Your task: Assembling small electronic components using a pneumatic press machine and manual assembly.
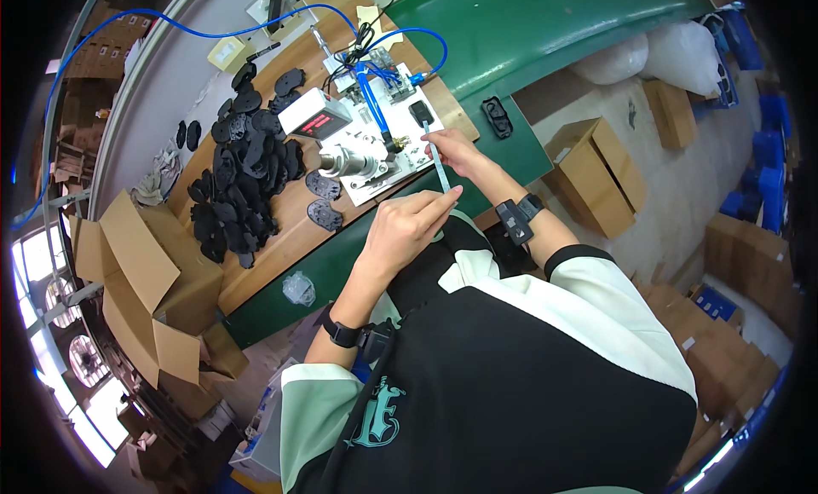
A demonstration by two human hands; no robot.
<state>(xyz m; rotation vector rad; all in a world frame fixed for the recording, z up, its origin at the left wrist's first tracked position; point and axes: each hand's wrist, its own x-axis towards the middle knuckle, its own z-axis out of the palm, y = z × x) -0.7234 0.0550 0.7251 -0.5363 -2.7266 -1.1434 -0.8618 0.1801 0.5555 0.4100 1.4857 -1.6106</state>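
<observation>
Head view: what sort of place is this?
Probably a small assembly workshop: there's a benchtop device with blue tubing, a heap of black parts, and open cardboard boxes around the bench.

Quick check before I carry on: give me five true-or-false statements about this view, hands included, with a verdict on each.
1. The left hand and right hand are both at the pale strip. True.
2. In the picture, the heaped black parts lie right of the white box. False: the black parts lie left of the white box.
3. The carton at far left is closed. False: the carton has its flaps open.
4. A blue hose arcs across the upper left. True.
5. A black device is strapped near the right wrist. True.
</observation>
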